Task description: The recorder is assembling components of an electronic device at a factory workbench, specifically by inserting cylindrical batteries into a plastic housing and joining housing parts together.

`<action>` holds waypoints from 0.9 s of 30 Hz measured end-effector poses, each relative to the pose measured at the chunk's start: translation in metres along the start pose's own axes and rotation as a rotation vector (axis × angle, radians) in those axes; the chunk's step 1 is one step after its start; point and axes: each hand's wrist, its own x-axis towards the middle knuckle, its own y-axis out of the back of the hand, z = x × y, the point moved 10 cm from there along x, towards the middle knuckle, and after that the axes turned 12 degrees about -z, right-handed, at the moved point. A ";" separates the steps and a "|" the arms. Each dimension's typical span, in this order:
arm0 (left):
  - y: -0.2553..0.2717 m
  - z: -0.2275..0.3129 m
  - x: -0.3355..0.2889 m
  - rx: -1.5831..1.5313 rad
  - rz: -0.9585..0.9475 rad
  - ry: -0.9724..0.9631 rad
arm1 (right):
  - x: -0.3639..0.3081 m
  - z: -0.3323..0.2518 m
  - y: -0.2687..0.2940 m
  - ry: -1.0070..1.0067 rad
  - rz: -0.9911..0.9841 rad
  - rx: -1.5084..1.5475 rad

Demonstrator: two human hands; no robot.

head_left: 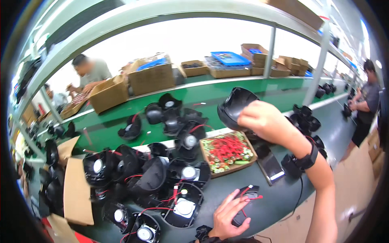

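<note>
My right hand (262, 120) is raised over the far part of the bench, its fingers closed on the edge of a curved black plastic shell (234, 106). Close to the front edge, my left hand (230, 215) has its fingers and thumb around a small black housing (250, 195) with red wires. Part of that housing is hidden under the fingers. Left of this hand lies an opened black shell (193, 216) with a white-backed round speaker (184, 207) and red leads. A shallow cardboard box (235, 172) of small parts with red wires sits between my hands.
Several black speaker shells (148, 182) crowd the bench at left; more stand on the green conveyor (210, 95). A dark phone-like device (270, 167) lies right of the box. Cardboard cartons (150, 77) line the far side. People work at far left and at right (366, 95).
</note>
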 end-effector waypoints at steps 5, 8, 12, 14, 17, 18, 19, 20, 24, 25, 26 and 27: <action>-0.008 -0.015 -0.006 0.044 0.002 -0.002 | -0.077 0.088 0.031 -0.525 -0.198 0.388; -0.010 -0.009 -0.004 0.072 0.010 -0.004 | -0.154 0.132 0.053 -0.834 -0.170 0.374; -0.009 0.009 0.005 0.015 0.013 0.012 | -0.231 0.152 0.063 -1.018 -0.348 0.304; -0.005 0.013 0.004 0.056 0.029 0.023 | -0.246 0.156 0.049 -0.975 -0.270 0.313; -0.003 0.012 0.003 0.056 0.034 0.019 | -0.246 0.157 0.023 -0.931 -0.246 0.206; -0.004 0.011 0.004 0.044 0.027 0.016 | -0.242 0.154 0.016 -0.884 -0.242 0.103; -0.003 0.011 0.004 0.035 0.027 0.008 | -0.234 0.151 0.004 -0.822 -0.232 0.010; -0.003 0.010 0.003 0.027 0.029 0.000 | -0.228 0.148 -0.012 -0.745 -0.278 -0.035; 0.002 0.009 0.002 0.021 0.029 0.020 | -0.224 0.142 -0.074 -0.619 -0.425 0.091; 0.000 0.008 0.003 -0.013 0.031 0.020 | -0.231 0.148 -0.071 -0.675 -0.471 0.100; -0.001 0.006 0.002 -0.029 0.040 0.020 | -0.227 0.151 -0.063 -0.708 -0.489 0.143; -0.002 0.003 0.001 0.024 -0.015 0.014 | -0.218 0.153 -0.054 -0.700 -0.444 0.190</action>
